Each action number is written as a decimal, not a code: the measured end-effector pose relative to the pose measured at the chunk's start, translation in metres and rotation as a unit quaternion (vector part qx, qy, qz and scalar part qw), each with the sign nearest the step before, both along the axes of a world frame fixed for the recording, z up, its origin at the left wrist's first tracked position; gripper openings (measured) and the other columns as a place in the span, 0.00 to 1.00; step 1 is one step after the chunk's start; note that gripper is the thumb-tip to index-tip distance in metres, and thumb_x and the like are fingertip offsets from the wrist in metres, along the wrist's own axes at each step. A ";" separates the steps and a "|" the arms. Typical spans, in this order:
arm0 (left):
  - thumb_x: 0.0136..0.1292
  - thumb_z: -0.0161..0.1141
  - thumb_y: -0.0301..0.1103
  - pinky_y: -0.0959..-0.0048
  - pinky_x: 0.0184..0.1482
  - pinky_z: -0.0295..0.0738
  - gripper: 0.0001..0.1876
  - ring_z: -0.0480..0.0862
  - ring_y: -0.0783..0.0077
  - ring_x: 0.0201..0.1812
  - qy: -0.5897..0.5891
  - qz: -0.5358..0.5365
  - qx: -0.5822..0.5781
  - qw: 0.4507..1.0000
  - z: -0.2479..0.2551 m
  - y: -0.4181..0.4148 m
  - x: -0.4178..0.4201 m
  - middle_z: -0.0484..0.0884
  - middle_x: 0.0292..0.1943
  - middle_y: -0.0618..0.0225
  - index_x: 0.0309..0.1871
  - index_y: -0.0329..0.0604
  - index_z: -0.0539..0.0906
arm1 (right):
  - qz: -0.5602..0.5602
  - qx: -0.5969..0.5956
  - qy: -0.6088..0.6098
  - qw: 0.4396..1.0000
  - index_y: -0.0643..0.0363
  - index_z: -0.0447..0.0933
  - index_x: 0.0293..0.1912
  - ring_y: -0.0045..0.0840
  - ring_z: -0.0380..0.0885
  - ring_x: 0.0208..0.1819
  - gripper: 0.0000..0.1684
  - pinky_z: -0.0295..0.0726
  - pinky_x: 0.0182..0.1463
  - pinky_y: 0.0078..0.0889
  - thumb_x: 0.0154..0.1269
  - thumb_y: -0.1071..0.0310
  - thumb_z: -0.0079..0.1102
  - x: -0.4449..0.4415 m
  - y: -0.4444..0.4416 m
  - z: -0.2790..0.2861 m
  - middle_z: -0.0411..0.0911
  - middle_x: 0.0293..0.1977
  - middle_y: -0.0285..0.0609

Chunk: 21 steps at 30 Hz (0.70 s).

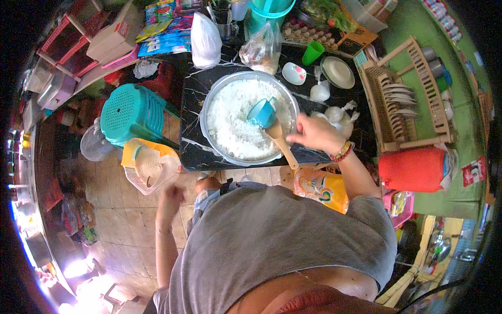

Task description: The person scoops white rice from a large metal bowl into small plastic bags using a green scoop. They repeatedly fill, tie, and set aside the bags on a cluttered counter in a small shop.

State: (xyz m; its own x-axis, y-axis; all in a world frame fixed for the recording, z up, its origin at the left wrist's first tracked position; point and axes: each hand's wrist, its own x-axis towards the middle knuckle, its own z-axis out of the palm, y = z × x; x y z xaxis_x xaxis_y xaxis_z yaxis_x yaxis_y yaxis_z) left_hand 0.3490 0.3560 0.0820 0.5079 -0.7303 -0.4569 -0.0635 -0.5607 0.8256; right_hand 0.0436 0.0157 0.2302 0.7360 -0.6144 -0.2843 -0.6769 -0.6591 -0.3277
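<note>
A wide translucent plastic tub [204, 129] of white powdery or grated food [231, 117] stands on a black marble-patterned table [192, 92]. Lying on the food are a teal plastic cup [260, 114] and a wooden spoon [283, 145], whose handle extends past the tub's near rim. My right hand [317, 133] hovers at the tub's right rim, thumb apart from the fingers, close to the spoon but not around it. At lower left, my left hand [171, 195] is blurred beside an opened yellow-and-white bag [135, 167] with pale grains [149, 164] inside; whether it grips the bag is unclear.
Stacked teal stools [131, 114] stand left of the table. A white plastic bag [206, 41], a clear bag [261, 51], a small bowl [294, 73] and a green cup [313, 53] sit behind the tub. Right are tied bags [339, 117] and a dish rack [411, 94].
</note>
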 end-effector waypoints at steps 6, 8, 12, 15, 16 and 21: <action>0.53 0.51 0.18 0.63 0.56 0.70 0.14 0.76 0.52 0.51 -0.384 -0.325 -0.296 0.812 0.138 -0.220 -0.016 0.77 0.48 0.52 0.43 0.41 0.80 | -0.023 0.004 -0.043 0.999 0.60 0.68 0.37 0.46 0.78 0.31 0.20 0.74 0.34 0.45 0.55 0.57 0.64 -0.005 0.047 -0.023 0.78 0.27 0.52; 0.53 0.52 0.19 0.64 0.60 0.67 0.15 0.75 0.53 0.55 -0.409 -0.445 -0.345 0.718 0.125 -0.283 -0.026 0.77 0.49 0.55 0.43 0.44 0.80 | -0.060 -0.013 -0.054 0.997 0.60 0.67 0.39 0.48 0.79 0.31 0.17 0.74 0.34 0.48 0.57 0.60 0.61 -0.002 0.053 -0.024 0.78 0.27 0.53; 0.56 0.52 0.26 0.62 0.55 0.71 0.12 0.77 0.54 0.52 -0.363 -0.604 -0.292 0.646 0.090 -0.365 -0.045 0.79 0.47 0.55 0.41 0.45 0.82 | -0.130 -0.068 -0.019 0.989 0.59 0.65 0.42 0.50 0.78 0.30 0.13 0.74 0.33 0.53 0.62 0.62 0.53 0.007 0.062 -0.032 0.77 0.25 0.56; 0.57 0.52 0.29 0.59 0.50 0.74 0.11 0.80 0.53 0.49 -0.390 -0.644 -0.219 0.620 0.085 -0.373 -0.055 0.80 0.45 0.53 0.40 0.44 0.83 | -0.189 -0.117 0.036 0.974 0.61 0.67 0.40 0.47 0.79 0.27 0.13 0.76 0.29 0.53 0.63 0.61 0.49 0.021 0.064 -0.031 0.77 0.22 0.53; 0.57 0.52 0.30 0.58 0.49 0.75 0.11 0.81 0.52 0.47 -0.414 -0.643 -0.193 0.615 0.083 -0.373 -0.056 0.81 0.44 0.52 0.39 0.43 0.83 | -0.177 -0.136 0.070 0.972 0.60 0.69 0.40 0.45 0.80 0.26 0.12 0.77 0.28 0.50 0.63 0.61 0.50 0.024 0.060 -0.033 0.78 0.22 0.52; 0.54 0.55 0.27 0.63 0.42 0.79 0.09 0.84 0.55 0.39 -0.554 -0.581 -0.215 0.555 0.108 -0.344 -0.018 0.83 0.34 0.50 0.36 0.37 0.83 | -0.094 -0.207 0.160 0.960 0.57 0.74 0.39 0.37 0.82 0.27 0.10 0.80 0.29 0.37 0.60 0.64 0.52 0.046 0.036 -0.010 0.79 0.24 0.46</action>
State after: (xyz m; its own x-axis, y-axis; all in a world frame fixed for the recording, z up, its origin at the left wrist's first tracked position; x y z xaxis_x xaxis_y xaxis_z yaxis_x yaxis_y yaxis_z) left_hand 0.3312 0.0120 0.1900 -0.6267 -0.7792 0.0102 -0.7789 0.6259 -0.0400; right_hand 0.0892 0.0514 0.2203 0.5159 -0.8375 -0.1801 -0.8192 -0.5438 0.1820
